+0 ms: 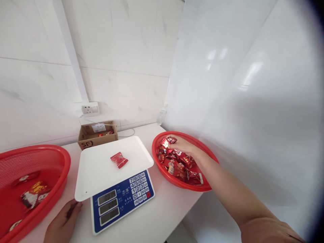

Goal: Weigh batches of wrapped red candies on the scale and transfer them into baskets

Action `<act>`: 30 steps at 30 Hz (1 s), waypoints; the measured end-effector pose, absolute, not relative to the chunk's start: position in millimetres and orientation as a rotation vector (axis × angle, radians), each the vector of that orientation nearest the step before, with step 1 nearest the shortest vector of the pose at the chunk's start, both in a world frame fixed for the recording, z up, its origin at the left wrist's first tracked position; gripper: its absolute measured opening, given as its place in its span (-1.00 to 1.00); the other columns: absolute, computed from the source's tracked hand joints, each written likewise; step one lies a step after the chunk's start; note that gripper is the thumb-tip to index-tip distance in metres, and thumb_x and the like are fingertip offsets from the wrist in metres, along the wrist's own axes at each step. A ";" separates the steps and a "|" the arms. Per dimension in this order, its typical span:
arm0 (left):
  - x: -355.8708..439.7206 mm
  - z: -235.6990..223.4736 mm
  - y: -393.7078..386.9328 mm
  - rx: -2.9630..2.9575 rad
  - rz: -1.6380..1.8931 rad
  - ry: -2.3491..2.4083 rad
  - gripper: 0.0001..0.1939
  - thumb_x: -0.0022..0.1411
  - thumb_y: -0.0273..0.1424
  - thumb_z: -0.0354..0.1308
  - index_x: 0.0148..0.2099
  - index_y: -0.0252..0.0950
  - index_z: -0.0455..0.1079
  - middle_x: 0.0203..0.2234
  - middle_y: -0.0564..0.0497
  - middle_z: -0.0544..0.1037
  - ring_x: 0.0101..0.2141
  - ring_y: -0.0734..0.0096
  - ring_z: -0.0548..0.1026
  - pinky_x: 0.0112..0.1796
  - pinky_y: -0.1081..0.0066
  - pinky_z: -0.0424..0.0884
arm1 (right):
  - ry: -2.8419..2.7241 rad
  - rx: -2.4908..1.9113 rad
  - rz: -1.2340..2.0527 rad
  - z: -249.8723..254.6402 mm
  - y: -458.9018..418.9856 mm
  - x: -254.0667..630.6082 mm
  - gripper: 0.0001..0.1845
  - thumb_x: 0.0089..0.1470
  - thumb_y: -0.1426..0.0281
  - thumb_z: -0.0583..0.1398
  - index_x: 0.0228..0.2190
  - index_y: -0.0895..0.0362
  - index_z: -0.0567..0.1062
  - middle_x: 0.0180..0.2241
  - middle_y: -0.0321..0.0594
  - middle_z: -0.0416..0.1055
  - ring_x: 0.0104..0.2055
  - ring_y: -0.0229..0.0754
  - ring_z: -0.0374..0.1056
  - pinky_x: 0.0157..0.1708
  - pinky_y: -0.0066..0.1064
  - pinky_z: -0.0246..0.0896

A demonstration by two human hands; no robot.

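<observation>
My right hand point(182, 145) reaches into a red basket point(162, 168) full of red-wrapped candies and pinches one candy point(167, 141) at the far side of the pile. A single red candy point(119, 159) lies on the white tray point(101, 175) of a blue electronic scale point(126, 199). My left hand point(63, 223) rests on the white table beside the scale's front left corner, fingers loosely curled, holding nothing I can see.
A larger red basket point(50, 158) with a few wrapped sweets sits at the left. An open cardboard box point(97, 136) stands behind the scale near a wall socket point(89, 108). White tiled walls close in behind and on the right.
</observation>
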State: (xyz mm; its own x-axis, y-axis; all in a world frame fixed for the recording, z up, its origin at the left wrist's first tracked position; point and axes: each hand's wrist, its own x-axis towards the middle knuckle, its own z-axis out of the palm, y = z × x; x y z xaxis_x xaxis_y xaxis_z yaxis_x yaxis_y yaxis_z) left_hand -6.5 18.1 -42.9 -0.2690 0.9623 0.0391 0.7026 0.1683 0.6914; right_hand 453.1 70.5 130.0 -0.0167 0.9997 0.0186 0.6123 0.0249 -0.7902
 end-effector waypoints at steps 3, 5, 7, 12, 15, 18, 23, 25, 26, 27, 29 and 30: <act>3.0 -20.6 11.8 1.484 0.859 1.941 -0.61 -0.01 -0.03 -0.02 -0.23 -0.15 0.34 -0.30 0.06 0.54 -0.23 0.24 0.48 -0.22 0.35 0.39 | -1.642 -1.476 0.995 138.2 73.4 422.5 -0.59 -0.11 0.43 0.17 -0.14 0.07 0.31 -0.32 -0.32 0.44 -0.31 -0.21 0.40 -0.30 -0.38 0.31; 7.0 -14.2 8.4 1.483 0.909 1.908 -0.63 -0.01 -0.05 -0.02 -0.25 -0.16 0.34 -0.31 0.06 0.54 -0.23 0.24 0.48 -0.21 0.35 0.38 | -1.591 -1.364 1.146 139.0 75.6 397.1 -0.56 -0.12 0.41 0.18 -0.12 0.06 0.29 -0.36 -0.34 0.44 -0.37 -0.23 0.40 -0.36 -0.40 0.33; 8.8 -12.8 5.8 1.506 0.948 1.873 -0.64 0.02 -0.06 -0.03 -0.26 -0.17 0.34 -0.32 0.05 0.54 -0.25 0.25 0.48 -0.24 0.36 0.38 | -1.590 -1.313 1.254 136.4 77.5 370.3 -0.54 -0.13 0.41 0.20 -0.12 0.05 0.28 -0.38 -0.34 0.44 -0.40 -0.25 0.39 -0.44 -0.45 0.32; 9.0 -15.1 1.9 1.503 1.003 1.823 -0.68 0.07 -0.11 -0.04 -0.23 -0.18 0.34 -0.30 0.05 0.53 -0.25 0.30 0.46 -0.22 0.37 0.36 | -1.700 -1.503 1.179 125.3 85.0 320.9 -0.64 -0.14 0.46 0.19 -0.22 0.05 0.31 -0.38 -0.32 0.42 -0.47 -0.31 0.36 -0.61 -0.57 0.25; 9.3 -15.1 0.8 1.498 1.017 1.809 -0.69 0.09 -0.13 -0.04 -0.22 -0.17 0.35 -0.28 0.06 0.52 -0.23 0.31 0.45 -0.20 0.38 0.34 | -1.756 -1.533 1.085 121.1 92.0 311.3 -0.66 -0.10 0.43 0.17 -0.21 0.03 0.30 -0.33 -0.31 0.42 -0.45 -0.31 0.37 -0.60 -0.58 0.26; 9.7 -14.9 0.4 1.501 1.013 1.811 -0.71 0.10 -0.14 -0.05 -0.22 -0.17 0.35 -0.28 0.07 0.52 -0.24 0.32 0.45 -0.21 0.39 0.34 | -1.916 -1.562 0.952 118.8 98.0 311.4 -0.66 -0.08 0.35 0.17 -0.19 0.02 0.30 -0.33 -0.31 0.42 -0.45 -0.31 0.36 -0.59 -0.56 0.25; 9.6 -15.4 0.8 1.503 1.021 1.800 -0.72 0.11 -0.14 -0.04 -0.24 -0.17 0.35 -0.31 0.08 0.52 -0.27 0.35 0.46 -0.23 0.41 0.35 | -2.033 -1.634 0.664 119.3 99.0 315.7 -0.69 -0.01 0.26 0.12 -0.17 0.03 0.31 -0.29 -0.26 0.41 -0.45 -0.29 0.32 -0.48 -0.46 0.24; 9.9 -14.6 0.9 1.501 1.021 1.813 -0.72 0.10 -0.14 -0.04 -0.24 -0.17 0.35 -0.32 0.08 0.52 -0.28 0.33 0.46 -0.24 0.41 0.36 | -2.060 -1.601 0.625 121.3 94.5 313.2 -0.72 0.04 0.30 0.07 -0.15 0.01 0.29 -0.29 -0.28 0.41 -0.42 -0.28 0.33 -0.41 -0.44 0.23; 10.2 -14.0 0.9 1.501 1.020 1.815 -0.72 0.10 -0.15 -0.04 -0.25 -0.17 0.35 -0.32 0.08 0.53 -0.28 0.33 0.46 -0.24 0.40 0.36 | -2.087 -1.563 0.622 122.2 91.3 310.2 -0.73 0.07 0.31 0.04 -0.14 0.00 0.29 -0.30 -0.29 0.41 -0.42 -0.28 0.33 -0.39 -0.43 0.22; 10.6 -13.4 0.9 1.501 1.019 1.815 -0.72 0.10 -0.15 -0.04 -0.24 -0.17 0.35 -0.31 0.07 0.53 -0.27 0.33 0.46 -0.24 0.40 0.36 | -2.119 -1.517 0.631 122.9 87.5 305.9 -0.73 0.09 0.31 0.02 -0.13 -0.01 0.28 -0.31 -0.30 0.41 -0.41 -0.28 0.33 -0.37 -0.43 0.21; 11.2 -12.7 0.9 1.500 1.019 1.812 -0.72 0.10 -0.16 -0.05 -0.24 -0.18 0.35 -0.30 0.06 0.53 -0.26 0.33 0.46 -0.22 0.39 0.35 | -2.194 -1.430 0.678 123.1 79.7 294.2 -0.72 0.11 0.30 -0.01 -0.10 -0.02 0.26 -0.32 -0.30 0.43 -0.40 -0.26 0.35 -0.35 -0.43 0.20; 11.4 -12.7 0.9 1.499 1.018 1.812 -0.72 0.10 -0.17 -0.05 -0.23 -0.19 0.35 -0.30 0.06 0.52 -0.26 0.33 0.45 -0.22 0.39 0.34 | -2.228 -1.399 0.706 122.6 76.3 287.6 -0.70 0.11 0.29 -0.01 -0.08 -0.02 0.24 -0.32 -0.30 0.44 -0.38 -0.25 0.35 -0.35 -0.42 0.20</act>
State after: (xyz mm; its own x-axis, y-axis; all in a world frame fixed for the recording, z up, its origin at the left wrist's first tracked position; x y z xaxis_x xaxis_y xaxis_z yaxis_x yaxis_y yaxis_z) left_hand 11.4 0.9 -12.7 -0.2083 0.9773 0.0400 0.5424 0.0813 0.8362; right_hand 287.6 76.3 122.6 -0.4091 0.9092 0.0774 0.6989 0.3667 -0.6140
